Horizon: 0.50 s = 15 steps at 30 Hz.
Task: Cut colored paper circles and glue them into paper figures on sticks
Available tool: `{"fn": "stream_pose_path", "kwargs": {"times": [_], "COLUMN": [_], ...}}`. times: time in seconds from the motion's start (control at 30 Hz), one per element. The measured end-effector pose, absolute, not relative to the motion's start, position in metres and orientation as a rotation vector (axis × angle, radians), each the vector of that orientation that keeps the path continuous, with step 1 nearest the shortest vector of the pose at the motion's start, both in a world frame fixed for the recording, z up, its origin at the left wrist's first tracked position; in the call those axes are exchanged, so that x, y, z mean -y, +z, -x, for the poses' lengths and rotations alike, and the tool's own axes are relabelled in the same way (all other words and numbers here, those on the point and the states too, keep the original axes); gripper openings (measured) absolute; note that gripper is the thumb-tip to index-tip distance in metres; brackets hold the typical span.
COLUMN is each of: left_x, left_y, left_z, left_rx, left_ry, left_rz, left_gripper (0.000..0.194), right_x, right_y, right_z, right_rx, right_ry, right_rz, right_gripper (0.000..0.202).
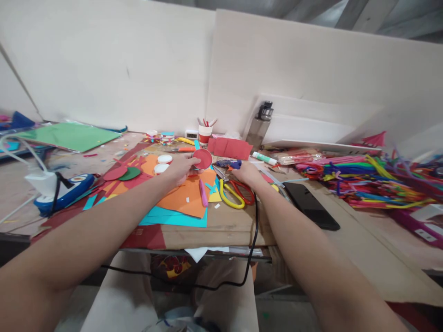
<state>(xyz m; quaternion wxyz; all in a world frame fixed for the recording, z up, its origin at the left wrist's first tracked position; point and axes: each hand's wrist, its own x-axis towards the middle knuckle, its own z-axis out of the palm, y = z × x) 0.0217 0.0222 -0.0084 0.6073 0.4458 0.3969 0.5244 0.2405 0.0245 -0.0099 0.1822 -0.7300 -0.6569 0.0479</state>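
My left hand [182, 169] is closed on a round red disc [203, 159] with a pale rim, held above orange paper. A light-blue paper strip [197, 144] stands up behind the disc's top edge. In my right hand [249, 174] is a blue glue gun [231, 163], its nozzle pointing left towards the disc. A black cord [256, 226] runs down from that hand. Below the glue gun lie yellow-handled scissors [231, 199] and red-handled scissors [244, 190]. A pink-purple pen [203, 192] rests on the orange paper [183, 200].
Two white round pieces [164, 159], a green paper circle [130, 174] and red paper [230, 148] lie around. A phone [311, 205], glue stick [264, 158] and many pipe cleaners [363, 182] are right. A bottle [259, 127] stands behind; a blue power strip [64, 193] lies left.
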Motion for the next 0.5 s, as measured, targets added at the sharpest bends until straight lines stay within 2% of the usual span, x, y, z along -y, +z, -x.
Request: {"fn": "stream_pose_path", "kwargs": {"times": [0.17, 0.3, 0.5], "left_x": [-0.026, -0.031, -0.035], "left_y": [-0.010, -0.013, -0.013], "left_z": [-0.018, -0.015, -0.011], "left_rx": [-0.905, -0.892, -0.920], "left_ry": [1.235, 1.252, 1.323], "left_rz": [-1.047, -1.047, -1.037], "left_gripper": [0.011, 0.011, 0.014], "right_x": [-0.022, -0.013, 0.000], "right_y": [-0.005, 0.003, 0.012], "right_z": [-0.242, -0.242, -0.236], "right_rx": [1.749, 1.611, 1.423], "right_ry": [0.096, 0.268, 0.330], "right_rz": [1.940, 1.767, 1.673], "right_gripper": [0.021, 0.014, 0.038]}}
